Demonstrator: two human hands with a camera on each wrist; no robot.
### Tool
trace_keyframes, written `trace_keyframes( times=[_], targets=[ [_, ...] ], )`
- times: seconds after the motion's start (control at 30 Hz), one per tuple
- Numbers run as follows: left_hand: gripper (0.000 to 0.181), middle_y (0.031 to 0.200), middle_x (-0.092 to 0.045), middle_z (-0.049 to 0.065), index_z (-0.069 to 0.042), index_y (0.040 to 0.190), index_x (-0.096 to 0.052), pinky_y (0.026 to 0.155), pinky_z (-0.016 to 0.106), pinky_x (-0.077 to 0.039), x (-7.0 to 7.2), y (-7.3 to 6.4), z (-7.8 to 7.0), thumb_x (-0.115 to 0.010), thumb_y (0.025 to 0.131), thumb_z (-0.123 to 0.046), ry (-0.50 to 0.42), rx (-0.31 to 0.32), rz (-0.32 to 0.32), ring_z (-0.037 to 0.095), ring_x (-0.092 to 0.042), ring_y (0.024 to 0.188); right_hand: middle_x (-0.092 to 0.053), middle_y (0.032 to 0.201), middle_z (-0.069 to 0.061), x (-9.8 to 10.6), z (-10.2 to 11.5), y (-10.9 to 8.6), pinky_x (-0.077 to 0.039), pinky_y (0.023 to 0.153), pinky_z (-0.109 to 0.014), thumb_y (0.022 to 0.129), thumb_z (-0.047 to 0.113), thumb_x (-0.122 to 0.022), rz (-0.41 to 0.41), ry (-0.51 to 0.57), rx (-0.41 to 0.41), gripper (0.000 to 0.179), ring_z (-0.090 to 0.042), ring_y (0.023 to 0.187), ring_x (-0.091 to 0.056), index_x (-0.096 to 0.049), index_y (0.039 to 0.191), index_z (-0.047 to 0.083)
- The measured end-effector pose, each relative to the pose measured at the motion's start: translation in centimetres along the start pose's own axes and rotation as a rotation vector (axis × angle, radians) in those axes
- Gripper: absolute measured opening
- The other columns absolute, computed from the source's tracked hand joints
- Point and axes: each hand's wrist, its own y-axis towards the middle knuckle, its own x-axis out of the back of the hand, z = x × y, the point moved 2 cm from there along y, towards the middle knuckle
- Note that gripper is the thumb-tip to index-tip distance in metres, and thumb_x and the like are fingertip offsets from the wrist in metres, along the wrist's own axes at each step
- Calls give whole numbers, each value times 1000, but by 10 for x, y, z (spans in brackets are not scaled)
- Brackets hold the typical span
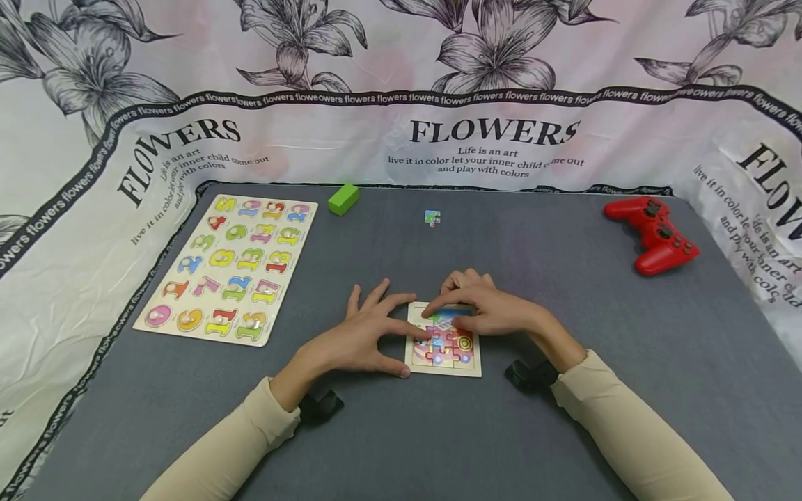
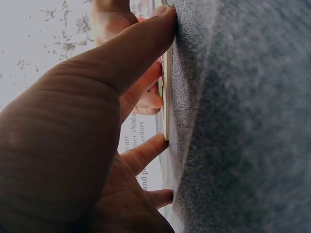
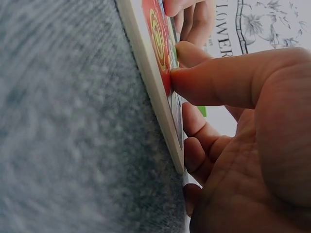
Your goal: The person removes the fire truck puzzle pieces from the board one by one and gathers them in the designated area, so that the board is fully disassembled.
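A small square jigsaw puzzle (image 1: pixel 446 371) in a pale wooden frame lies on the grey table in front of the person. My left hand (image 1: pixel 366 337) is spread at its left side: the index fingertip touches the pieces, the thumb rests at the lower left corner, and the middle finger reaches the upper left corner. From the right, my right hand (image 1: pixel 495 306) reaches over the puzzle's top part. Its index finger and thumb touch the picture, set apart from each other, while the other fingers bend beyond the top edge. One loose jigsaw piece (image 1: pixel 432 218) lies farther back.
On the left lies a board of colourful numbers (image 1: pixel 241 236). A green block (image 1: pixel 344 200) stands at the back beside it. At the back right is a red game controller (image 1: pixel 653 235). A flower-printed cloth (image 1: pixel 351 132) hangs behind the table.
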Motion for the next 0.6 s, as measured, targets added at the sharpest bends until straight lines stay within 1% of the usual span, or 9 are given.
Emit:
trace_keyframes(
  times=[0.3,0.6],
  targets=[
    [62,168,-28,3,-44,139,-61,112,80,11,0,1,-1,-84,81,-49,5,-2,10,46,3,158,-54,106,5,0,-1,0,-17,78,-41,92,4,-65,-13,10,7,46,-16,95,-35,-73,125,36],
    [61,170,-21,4,-46,143,-56,110,80,15,-4,1,-1,-79,87,-47,10,-7,35,47,9,157,-54,107,5,1,0,0,-17,78,-41,92,4,-64,-8,15,10,47,-15,95,-35,-72,125,35]
  ],
)
